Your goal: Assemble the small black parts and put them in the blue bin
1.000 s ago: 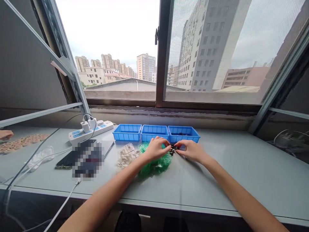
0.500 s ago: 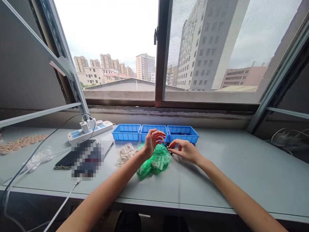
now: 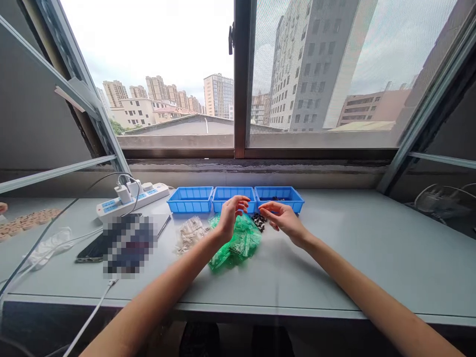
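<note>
My left hand [image 3: 231, 217] hovers over the green plastic bags [image 3: 241, 243], its fingers loosely curved and apart with nothing visible in them. To its right, my right hand [image 3: 284, 221] is raised just beside a small pile of black and silver parts [image 3: 259, 221]. Thumb and forefinger come together at the tips; whatever they pinch is too small or hidden to make out. Clear bags with pale contents [image 3: 191, 233] lie left of the green ones. Behind my hands stand a left blue bin [image 3: 190, 204], a middle blue bin [image 3: 223, 201] and a right blue bin [image 3: 295, 203], which holds some dark pieces.
On the left are a white power strip [image 3: 111, 210] with chargers, a dark phone [image 3: 91, 252], a blurred-out object [image 3: 130, 245], and cables. Beige pieces [image 3: 31, 224] are spread at the far left. A window [image 3: 240, 99] and metal frame bars [image 3: 59, 173] bound the table.
My right hand has lifted off the pile of small parts, leaving it more visible, with thumb and forefinger together. My left hand stays above the green bags. The view has shifted slightly.
</note>
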### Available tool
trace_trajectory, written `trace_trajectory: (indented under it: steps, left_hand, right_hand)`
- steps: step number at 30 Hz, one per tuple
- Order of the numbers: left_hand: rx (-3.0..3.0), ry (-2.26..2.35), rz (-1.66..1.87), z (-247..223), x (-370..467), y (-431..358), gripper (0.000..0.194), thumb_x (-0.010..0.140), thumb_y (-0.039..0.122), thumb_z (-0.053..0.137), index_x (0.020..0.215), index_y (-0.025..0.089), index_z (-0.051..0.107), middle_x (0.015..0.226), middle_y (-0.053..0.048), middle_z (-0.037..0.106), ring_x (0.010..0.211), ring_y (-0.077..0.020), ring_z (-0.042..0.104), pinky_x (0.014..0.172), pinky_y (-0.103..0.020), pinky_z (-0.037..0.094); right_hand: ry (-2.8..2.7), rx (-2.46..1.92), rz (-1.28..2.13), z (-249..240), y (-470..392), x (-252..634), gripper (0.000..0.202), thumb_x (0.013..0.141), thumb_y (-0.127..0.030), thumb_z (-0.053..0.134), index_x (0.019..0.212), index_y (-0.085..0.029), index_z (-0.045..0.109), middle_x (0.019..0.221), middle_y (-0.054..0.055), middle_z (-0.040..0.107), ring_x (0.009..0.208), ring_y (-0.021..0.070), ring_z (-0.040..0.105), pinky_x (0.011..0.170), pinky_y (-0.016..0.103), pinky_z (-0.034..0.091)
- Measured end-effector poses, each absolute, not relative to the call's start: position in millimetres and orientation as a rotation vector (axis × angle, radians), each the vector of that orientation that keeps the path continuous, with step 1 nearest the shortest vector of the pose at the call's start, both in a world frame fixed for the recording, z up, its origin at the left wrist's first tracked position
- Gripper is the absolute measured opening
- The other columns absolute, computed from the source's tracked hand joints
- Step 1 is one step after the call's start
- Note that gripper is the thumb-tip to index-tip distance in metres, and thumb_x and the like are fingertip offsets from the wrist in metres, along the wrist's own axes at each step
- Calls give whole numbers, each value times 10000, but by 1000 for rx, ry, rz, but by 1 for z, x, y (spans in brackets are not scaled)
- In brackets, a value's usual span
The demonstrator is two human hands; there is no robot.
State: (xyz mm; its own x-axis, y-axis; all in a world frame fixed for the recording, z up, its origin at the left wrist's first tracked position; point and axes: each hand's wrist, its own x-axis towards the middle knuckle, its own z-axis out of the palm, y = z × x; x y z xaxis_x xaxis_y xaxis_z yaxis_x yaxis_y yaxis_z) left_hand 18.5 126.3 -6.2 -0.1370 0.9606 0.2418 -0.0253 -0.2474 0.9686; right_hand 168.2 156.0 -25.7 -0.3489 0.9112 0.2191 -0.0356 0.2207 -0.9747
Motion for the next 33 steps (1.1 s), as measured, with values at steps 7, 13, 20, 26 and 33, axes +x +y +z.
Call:
trace_trajectory:
  steps: [7, 13, 20, 26, 33]
  left_hand:
    - [1913, 1275, 1495, -12, 26, 118, 317, 754, 482, 558, 847, 187, 625, 774, -16, 577, 654, -116, 472, 626, -243, 407]
    - [1961, 1269, 1519, -19, 25, 122, 271, 779, 444, 563, 858, 192, 623, 787, -16, 576, 659, -117, 493, 632, -247, 433]
    - [1892, 1293, 1541, -22, 23, 124, 309, 758, 481, 565, 806, 186, 642, 777, -21, 570, 640, -119, 488, 608, -248, 425]
    - [1864, 1340, 1531, -22, 24, 124, 339, 782, 483, 520, 785, 175, 660, 786, -32, 580, 640, -122, 489, 629, -257, 419]
    - [1878, 1337, 1530, -24, 22, 125, 337, 799, 466, 503, 711, 177, 653, 740, -25, 566, 644, -129, 503, 638, -259, 423]
  right_hand:
    - [-1393, -851, 1371, -23, 157, 168, 584, 409, -623, 746, 779, -176, 681, 486, -64, 440, 405, 46, 291, 396, 226, 227]
    - [-1351, -868, 1390, -23, 158, 168, 527, 432, -530, 777, 826, -188, 698, 619, -24, 556, 456, 52, 335, 417, 222, 233]
    - [-1329, -831, 1543, -25, 157, 167, 511, 450, -458, 799, 870, -190, 687, 634, -29, 572, 474, 45, 355, 432, 207, 226]
    - [-1363, -834, 1575, -21, 153, 166, 584, 439, -465, 809, 924, -178, 656, 587, -49, 550, 452, 36, 341, 434, 205, 205]
    - [-1342, -832, 1613, -21, 150, 162, 620, 404, -447, 819, 931, -174, 639, 509, -77, 503, 422, 35, 320, 429, 205, 187]
